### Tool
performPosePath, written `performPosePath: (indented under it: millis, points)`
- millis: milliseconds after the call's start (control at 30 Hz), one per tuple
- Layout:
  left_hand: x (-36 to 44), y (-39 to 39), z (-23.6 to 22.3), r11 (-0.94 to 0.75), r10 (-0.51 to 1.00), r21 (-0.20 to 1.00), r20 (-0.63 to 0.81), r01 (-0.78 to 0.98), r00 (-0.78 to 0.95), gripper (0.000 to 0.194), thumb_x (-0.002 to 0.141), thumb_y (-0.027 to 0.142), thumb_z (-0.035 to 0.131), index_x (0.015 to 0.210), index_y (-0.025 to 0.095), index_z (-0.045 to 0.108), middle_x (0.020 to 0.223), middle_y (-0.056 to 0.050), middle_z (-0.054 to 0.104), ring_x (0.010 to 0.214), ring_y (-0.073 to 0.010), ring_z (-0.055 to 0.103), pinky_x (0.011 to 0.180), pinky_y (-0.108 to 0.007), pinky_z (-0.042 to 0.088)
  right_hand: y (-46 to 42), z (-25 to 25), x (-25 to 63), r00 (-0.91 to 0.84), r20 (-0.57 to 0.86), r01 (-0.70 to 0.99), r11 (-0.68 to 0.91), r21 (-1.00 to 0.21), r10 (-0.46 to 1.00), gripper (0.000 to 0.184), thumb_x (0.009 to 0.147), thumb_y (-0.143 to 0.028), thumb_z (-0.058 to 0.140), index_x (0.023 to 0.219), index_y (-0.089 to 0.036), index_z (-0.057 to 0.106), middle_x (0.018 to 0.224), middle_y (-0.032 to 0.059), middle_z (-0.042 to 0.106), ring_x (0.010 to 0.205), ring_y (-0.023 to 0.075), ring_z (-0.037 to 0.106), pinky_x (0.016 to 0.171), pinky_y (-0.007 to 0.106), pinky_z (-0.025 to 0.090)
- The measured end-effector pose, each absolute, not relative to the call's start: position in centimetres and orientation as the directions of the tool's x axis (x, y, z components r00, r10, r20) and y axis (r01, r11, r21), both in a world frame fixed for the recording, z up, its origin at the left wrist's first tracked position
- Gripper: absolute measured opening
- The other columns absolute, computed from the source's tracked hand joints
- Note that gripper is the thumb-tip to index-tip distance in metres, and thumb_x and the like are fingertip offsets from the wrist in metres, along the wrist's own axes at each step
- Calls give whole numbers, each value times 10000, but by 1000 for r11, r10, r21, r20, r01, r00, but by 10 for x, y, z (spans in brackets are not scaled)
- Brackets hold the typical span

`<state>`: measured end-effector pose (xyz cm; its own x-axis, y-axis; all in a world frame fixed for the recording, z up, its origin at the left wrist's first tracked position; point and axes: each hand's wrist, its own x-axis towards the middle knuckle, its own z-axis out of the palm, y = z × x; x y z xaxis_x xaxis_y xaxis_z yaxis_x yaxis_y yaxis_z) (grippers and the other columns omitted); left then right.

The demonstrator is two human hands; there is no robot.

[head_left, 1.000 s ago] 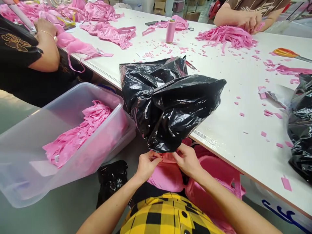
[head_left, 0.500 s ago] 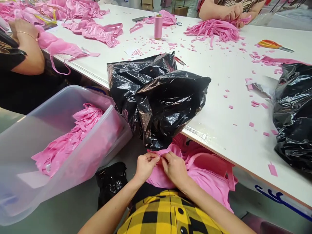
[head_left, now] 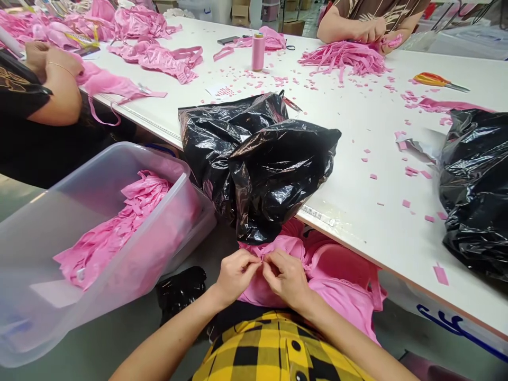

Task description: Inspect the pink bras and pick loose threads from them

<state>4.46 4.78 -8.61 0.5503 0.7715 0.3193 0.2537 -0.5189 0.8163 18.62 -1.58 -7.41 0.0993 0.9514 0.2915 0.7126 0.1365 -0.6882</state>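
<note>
My left hand [head_left: 235, 273] and my right hand [head_left: 286, 277] meet in my lap, both pinched shut on the edge of a pink padded garment [head_left: 337, 286] that lies over my knees. Their fingertips touch each other at the fabric's top edge. Just above them a crumpled black plastic bag [head_left: 262, 164] hangs over the front edge of the white table [head_left: 357, 211]. What lies under the fingers is too small to make out.
A clear plastic bin [head_left: 79, 248] holding pink garments sits at my left. Another black bag [head_left: 476, 185] lies at the right. Pink scraps, a thread spool [head_left: 257, 51], orange scissors [head_left: 434, 80] and strap piles cover the table. Two other people work at left [head_left: 47, 100] and far side [head_left: 373, 26].
My hands have drawn together and dropped slightly from the bag's lower edge onto the pink garment, fingertips now meeting. The view shifted a little.
</note>
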Motion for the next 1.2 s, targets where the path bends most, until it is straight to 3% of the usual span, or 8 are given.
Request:
performPosePath:
  millis: [100, 300, 433, 567, 667, 767, 1000, 1200]
  points:
    - [46, 48, -88, -604, 719, 773, 422, 196, 552, 143, 798, 138, 549, 725, 174, 666, 739, -53, 654, 701, -135, 615, 645, -220, 501, -17, -73, 189, 99, 297, 713, 140, -687, 950, 184, 793, -138, 446, 650, -165, 559, 594, 14, 531, 532, 120, 487, 508, 223, 358]
    - [48, 55, -93, -582, 684, 786, 335, 207, 648, 155, 799, 149, 546, 684, 156, 649, 602, -16, 624, 546, -102, 572, 553, -189, 467, -18, -76, 192, 70, 283, 695, 157, -702, 957, 183, 800, -139, 448, 651, -171, 548, 601, 12, 533, 538, 122, 498, 504, 226, 365]
    - [56, 51, -99, -607, 739, 749, 409, 265, 535, 134, 788, 142, 523, 717, 151, 637, 620, -20, 639, 537, -105, 564, 553, -202, 466, -12, -76, 196, 70, 296, 696, 166, -699, 953, 160, 810, -149, 451, 693, -174, 559, 627, 17, 542, 557, 129, 511, 509, 231, 373]
    - [62, 48, -105, -357, 900, 849, 201, 390, 386, 50, 722, 169, 602, 741, 128, 624, 530, 15, 585, 419, -88, 482, 452, -196, 409, -7, -77, 203, 43, 253, 701, 151, -697, 967, 157, 809, -156, 454, 697, -175, 563, 628, 20, 546, 552, 130, 506, 504, 233, 365]
    - [58, 50, -105, -334, 866, 872, 133, 359, 482, 73, 726, 162, 594, 781, 129, 629, 665, -22, 650, 572, -129, 581, 565, -225, 456, -8, -77, 205, -16, 209, 712, 158, -684, 978, 161, 809, -154, 456, 699, -172, 573, 638, 24, 561, 557, 129, 512, 508, 232, 355]
    - [53, 52, -103, -414, 782, 861, 170, 295, 599, 88, 765, 167, 554, 808, 146, 628, 777, -44, 669, 715, -159, 611, 677, -259, 470, -11, -76, 203, -47, 212, 735, 178, -654, 976, 169, 812, -148, 452, 700, -165, 577, 632, 23, 556, 552, 127, 504, 506, 231, 341]
    - [57, 49, -112, -655, 691, 699, 400, 286, 603, 169, 735, 110, 411, 848, 167, 523, 735, -48, 591, 679, -171, 572, 637, -276, 465, -13, -66, 195, -66, 363, 781, 275, -561, 929, 194, 794, -105, 429, 662, -163, 559, 606, 24, 549, 540, 129, 475, 488, 244, 307]
    - [67, 48, -120, -590, 772, 742, 403, 319, 491, 145, 684, 102, 400, 756, 182, 497, 634, -16, 556, 559, -152, 519, 551, -253, 421, -10, -58, 197, -100, 334, 784, 281, -553, 937, 205, 822, -118, 416, 701, -158, 577, 638, 34, 581, 560, 134, 503, 507, 242, 344]
